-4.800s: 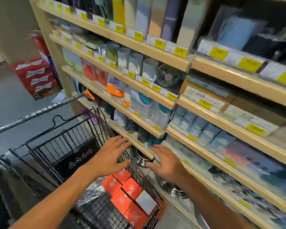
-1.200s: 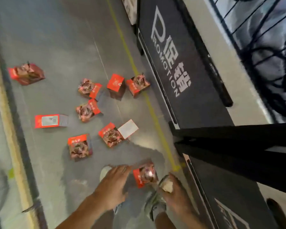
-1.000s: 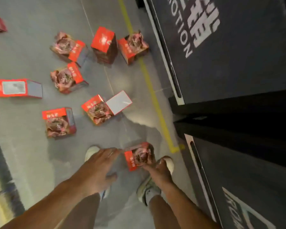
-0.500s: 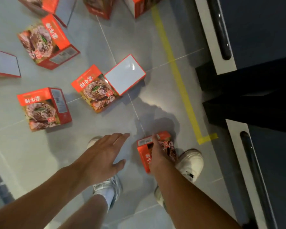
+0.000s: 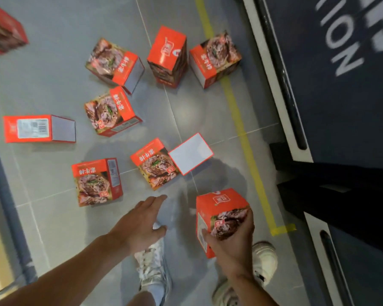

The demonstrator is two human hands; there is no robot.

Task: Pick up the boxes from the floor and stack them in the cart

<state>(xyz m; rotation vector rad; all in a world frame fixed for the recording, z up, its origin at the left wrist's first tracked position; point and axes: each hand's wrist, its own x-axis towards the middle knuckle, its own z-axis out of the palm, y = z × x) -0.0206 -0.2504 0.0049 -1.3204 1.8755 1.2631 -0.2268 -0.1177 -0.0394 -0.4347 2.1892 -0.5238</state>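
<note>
Grey tiled floor with a yellow tape line beside a dark stand. Eight red boxes lie scattered on the tiles, one at the far left edge. The right hand has its grip closed around a ninth box, lifted above the shoes. The left hand hangs spread wide, holding nothing.

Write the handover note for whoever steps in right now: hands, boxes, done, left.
Right hand: gripping one red cardboard food box, lifted off the grey tiled floor.
Left hand: open and empty, fingers spread above the floor.
Eight more red boxes lie scattered on the floor, nearest the open-flapped box.
Cart is not in view.
Done: one box picked up.
Left: carry it to the cart, then collect the rest.
</note>
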